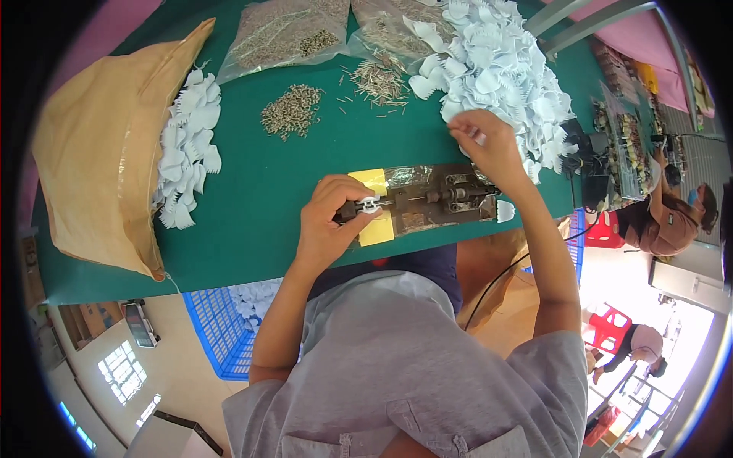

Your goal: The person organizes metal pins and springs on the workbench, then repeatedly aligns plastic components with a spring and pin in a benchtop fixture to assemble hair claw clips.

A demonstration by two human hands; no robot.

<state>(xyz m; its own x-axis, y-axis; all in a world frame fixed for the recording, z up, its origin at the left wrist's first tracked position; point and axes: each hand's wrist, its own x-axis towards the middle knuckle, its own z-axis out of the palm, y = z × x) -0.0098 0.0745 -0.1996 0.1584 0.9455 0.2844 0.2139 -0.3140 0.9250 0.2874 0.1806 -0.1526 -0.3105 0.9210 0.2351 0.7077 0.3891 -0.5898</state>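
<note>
My left hand (328,224) is closed around a small white plastic piece (369,204) at the left end of a dark metal fixture (458,197). A thin rod of the fixture points toward that piece. Yellow tape (376,233) lies under the fixture's left end. My right hand (492,149) is raised beside the near edge of a big pile of white comb-edged plastic pieces (496,69). Its fingers are curled and pinched; whatever is between the tips is too small to make out. One loose white piece (505,211) lies at the fixture's right end.
On the green table (259,183) are a heap of small metal parts (292,111) and a heap of thin pins (379,82). Clear bags (286,34) stand behind. A tan sack (99,153) spills white pieces at left. A blue basket (217,332) sits below. Other people work at right.
</note>
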